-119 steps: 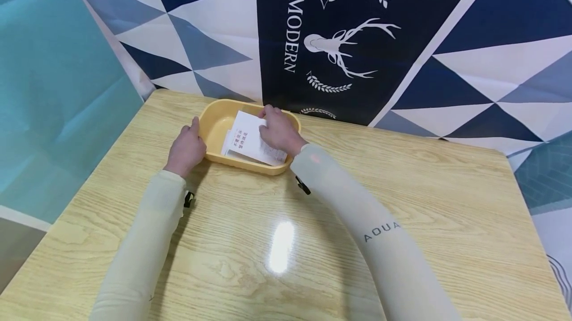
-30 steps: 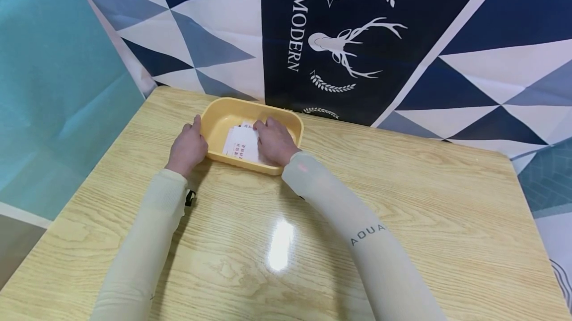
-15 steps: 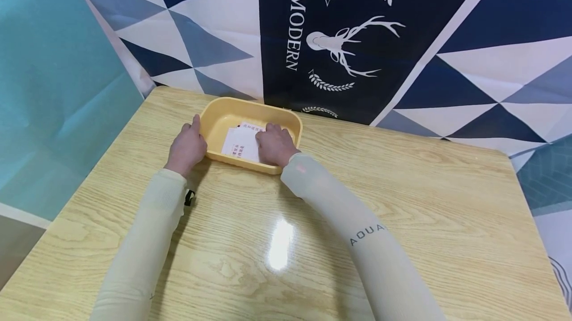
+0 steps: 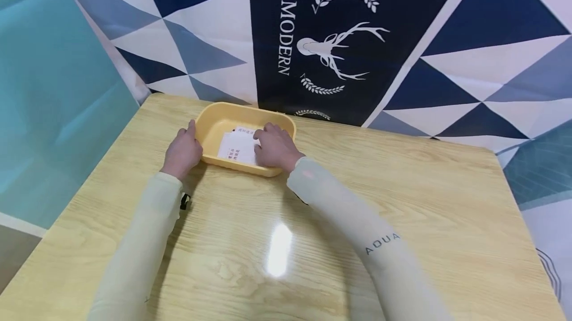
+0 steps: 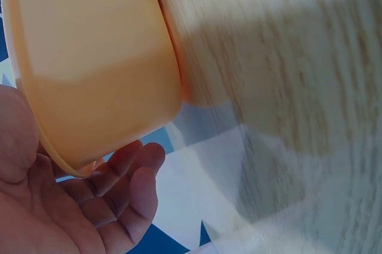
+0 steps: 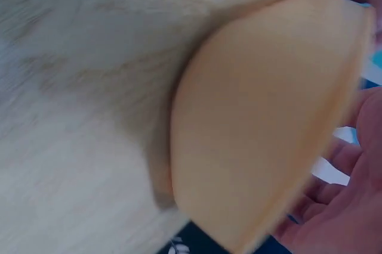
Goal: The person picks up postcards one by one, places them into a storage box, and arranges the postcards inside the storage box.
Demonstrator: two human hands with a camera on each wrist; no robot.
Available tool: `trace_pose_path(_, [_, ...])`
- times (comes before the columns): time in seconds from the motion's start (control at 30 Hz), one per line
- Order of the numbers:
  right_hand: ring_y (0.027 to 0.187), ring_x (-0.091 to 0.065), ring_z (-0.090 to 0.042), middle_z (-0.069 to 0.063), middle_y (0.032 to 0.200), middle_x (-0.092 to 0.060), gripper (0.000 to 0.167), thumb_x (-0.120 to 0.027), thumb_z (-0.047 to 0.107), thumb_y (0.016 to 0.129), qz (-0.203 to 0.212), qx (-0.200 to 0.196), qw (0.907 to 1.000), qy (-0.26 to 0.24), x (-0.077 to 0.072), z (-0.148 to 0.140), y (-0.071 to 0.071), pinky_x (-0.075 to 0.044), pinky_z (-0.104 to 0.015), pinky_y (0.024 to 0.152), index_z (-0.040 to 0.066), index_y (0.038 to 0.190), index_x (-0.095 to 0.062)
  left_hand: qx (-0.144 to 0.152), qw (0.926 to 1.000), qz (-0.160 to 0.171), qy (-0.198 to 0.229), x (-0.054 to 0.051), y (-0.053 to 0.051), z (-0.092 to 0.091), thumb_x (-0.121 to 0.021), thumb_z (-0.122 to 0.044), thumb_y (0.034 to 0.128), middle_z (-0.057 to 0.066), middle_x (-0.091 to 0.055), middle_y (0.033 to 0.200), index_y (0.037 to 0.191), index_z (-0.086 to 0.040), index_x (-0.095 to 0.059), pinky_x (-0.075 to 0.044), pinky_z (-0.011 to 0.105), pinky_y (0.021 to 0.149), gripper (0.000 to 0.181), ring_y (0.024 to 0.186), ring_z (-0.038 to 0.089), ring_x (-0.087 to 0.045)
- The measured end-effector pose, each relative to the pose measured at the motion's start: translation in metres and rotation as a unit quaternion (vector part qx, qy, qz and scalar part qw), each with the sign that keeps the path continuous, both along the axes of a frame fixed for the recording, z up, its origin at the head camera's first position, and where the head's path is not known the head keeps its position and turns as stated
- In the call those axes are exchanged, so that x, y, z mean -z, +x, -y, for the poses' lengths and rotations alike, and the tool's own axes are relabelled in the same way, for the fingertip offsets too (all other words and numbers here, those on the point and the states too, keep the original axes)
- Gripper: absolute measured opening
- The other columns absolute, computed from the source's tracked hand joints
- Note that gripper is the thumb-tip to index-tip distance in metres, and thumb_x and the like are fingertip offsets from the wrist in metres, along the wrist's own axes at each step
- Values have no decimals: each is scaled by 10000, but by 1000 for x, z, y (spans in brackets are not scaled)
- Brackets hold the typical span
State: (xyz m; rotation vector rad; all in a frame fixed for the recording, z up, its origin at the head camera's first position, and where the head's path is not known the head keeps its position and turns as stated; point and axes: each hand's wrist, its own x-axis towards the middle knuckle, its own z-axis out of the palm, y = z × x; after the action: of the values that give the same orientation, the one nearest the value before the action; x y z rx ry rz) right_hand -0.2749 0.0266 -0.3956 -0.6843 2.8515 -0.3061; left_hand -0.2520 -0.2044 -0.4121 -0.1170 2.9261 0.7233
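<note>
A yellow plastic basin (image 4: 210,134) stands on the table near its back edge. Inside it lie several white cards (image 4: 232,147) with printed red and dark characters, overlapping one another. My left hand (image 4: 182,152) holds the basin's left rim; the left wrist view shows the fingers (image 5: 113,200) curved outside the wall. My right hand (image 4: 277,147) reaches over the front right rim into the basin, above the right part of the cards. Its thumb and forefinger are apart, the fingers (image 6: 343,155) loosely bent. The cards under this hand are partly hidden.
The wood-grain table (image 4: 424,211) stretches to the right and front, with a bright light reflection (image 4: 279,250). Directly behind the basin rises a patterned wall cloth (image 4: 308,13) with a deer head and lettering. A teal sheet (image 4: 67,112) hangs at the left.
Earlier the right hand held a white card tilted up in the basin. That card now lies lower among the others, and the right thumb and forefinger have parted. The left hand stays on the rim.
</note>
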Motion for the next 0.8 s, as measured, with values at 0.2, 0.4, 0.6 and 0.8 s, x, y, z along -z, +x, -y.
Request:
trace_pose_path(0.2, [1184, -447, -271, -106, 1257, -498, 366, -483, 275, 925, -232, 519, 9974, -437, -11, -27, 6, -373, -425, 1013, 112, 1238, -582, -19, 10000, 15, -15, 4, -2, 8, -243, -74, 937, 384, -349, 1322, 1483, 48, -43, -436, 527, 859, 595, 1008, 425, -516])
trace_pose_path(0.4, [1239, -429, -311, -140, 1328, -480, 395, -477, 305, 929, -276, 913, 9913, -906, -18, -68, 16, -337, -471, 1051, 101, 1256, -564, -21, 10000, -13, -29, 8, -3, 17, -243, -86, 939, 394, -330, 1336, 1482, 53, -38, -426, 552, 885, 597, 1070, 459, -501])
trace_pose_path(0.6, [1240, -426, -360, -177, 1325, -476, 412, -480, 306, 933, -256, 1175, 9874, -1026, -19, -115, 31, -330, -514, 1042, 68, 1261, -551, 23, 9999, -127, -68, 11, -2, 25, -202, -136, 973, 409, -345, 1317, 1481, 57, -48, -396, 586, 931, 564, 1129, 496, -464])
trace_pose_path(0.8, [1254, -394, -404, -231, 1347, -439, 468, -481, 306, 947, -6, 1424, 9833, -1131, -14, -152, 49, -335, -545, 1025, 40, 1332, -480, -250, 9992, -296, -11, 13, 0, 31, -127, -335, 1011, 432, -310, 1332, 1474, 73, -26, -341, 642, 957, 626, 1188, 563, -367])
